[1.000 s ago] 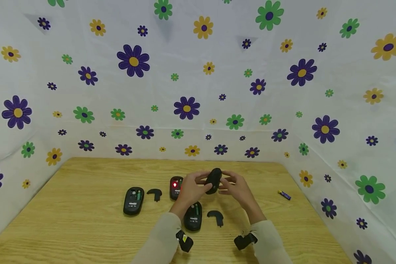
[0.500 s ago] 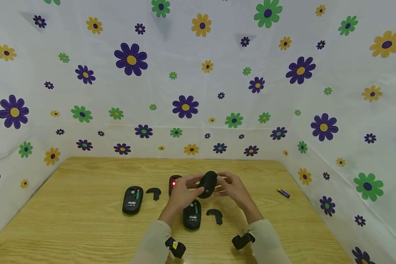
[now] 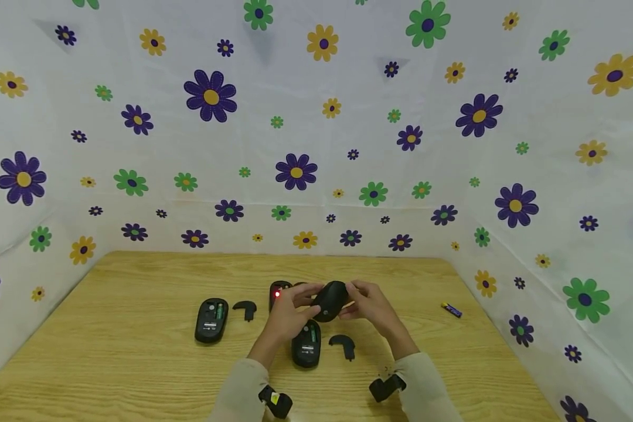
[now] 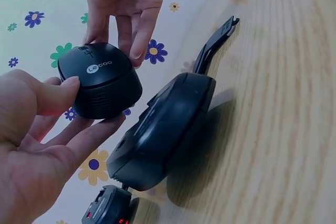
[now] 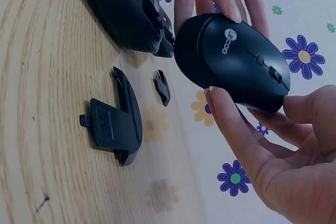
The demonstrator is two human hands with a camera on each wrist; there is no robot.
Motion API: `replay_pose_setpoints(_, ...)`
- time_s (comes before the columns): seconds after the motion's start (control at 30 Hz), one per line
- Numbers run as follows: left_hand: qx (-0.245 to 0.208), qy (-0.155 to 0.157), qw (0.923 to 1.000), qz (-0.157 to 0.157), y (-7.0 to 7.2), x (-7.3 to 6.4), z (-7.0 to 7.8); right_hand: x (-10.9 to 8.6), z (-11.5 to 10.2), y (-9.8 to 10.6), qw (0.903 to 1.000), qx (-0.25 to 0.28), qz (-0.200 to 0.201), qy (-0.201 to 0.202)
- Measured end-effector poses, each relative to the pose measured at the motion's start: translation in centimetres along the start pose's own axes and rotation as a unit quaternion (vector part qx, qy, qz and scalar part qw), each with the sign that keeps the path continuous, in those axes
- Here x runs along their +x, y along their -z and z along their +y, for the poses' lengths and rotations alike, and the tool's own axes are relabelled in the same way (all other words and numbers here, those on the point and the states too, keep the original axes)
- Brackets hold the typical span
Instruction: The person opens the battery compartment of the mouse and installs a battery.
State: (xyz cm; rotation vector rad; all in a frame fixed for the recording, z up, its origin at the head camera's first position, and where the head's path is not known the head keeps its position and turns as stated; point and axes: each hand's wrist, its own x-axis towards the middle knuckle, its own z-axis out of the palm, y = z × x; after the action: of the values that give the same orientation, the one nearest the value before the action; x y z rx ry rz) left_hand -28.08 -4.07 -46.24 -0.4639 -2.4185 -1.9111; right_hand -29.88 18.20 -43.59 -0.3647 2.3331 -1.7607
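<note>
A black computer mouse (image 3: 331, 301) is held up over the table between both hands, its top with a light logo showing in the right wrist view. My left hand (image 3: 290, 316) grips its left side, with the thumb on top and fingers underneath. From the other side my right hand (image 3: 373, 306) pinches it, thumb near the button end in the right wrist view. Below them an upturned mouse (image 3: 307, 347) lies with a green battery in its exposed compartment. Another upturned mouse (image 3: 277, 291), glowing red, is partly hidden by my left hand.
A third upturned mouse (image 3: 211, 321) with its compartment exposed lies to the left, beside a loose battery cover (image 3: 246, 308). Another battery cover (image 3: 343, 346) is front centre. A single battery (image 3: 452, 309) lies far right. Flower-printed cloth (image 3: 295, 117) surrounds the table (image 3: 137, 375).
The held mouse has moved left and slightly down with both hands and has tilted, so more of its top faces the head camera. The things on the table have stayed put.
</note>
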Motion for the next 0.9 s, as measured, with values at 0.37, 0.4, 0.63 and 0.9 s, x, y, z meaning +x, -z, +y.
replay_pose_setpoints(0.37, 0.0, -0.005, 0.9999, -0.013, 0.07, -0.14, -0.31, -0.05, 0.08, -0.22, 0.9998, 0.008, -0.007, -0.018)
replay_pose_setpoints(0.4, 0.0, -0.006, 0.9999, -0.016, 0.09, -0.15, -0.29, -0.04, 0.09, -0.22, 0.9997, 0.008, -0.011, -0.019)
replay_pose_setpoints(0.63, 0.001, -0.009, 0.9998, -0.017, 0.31, -0.13, -0.17, -0.1, -0.11, -0.4, 0.9998, -0.01, -0.019, 0.001)
replay_pose_setpoints(0.9, -0.008, -0.038, 0.9992, 0.009, 0.5, 0.02, -0.26, 0.01, -0.36, -0.88, 0.9986, -0.01, -0.004, 0.052)
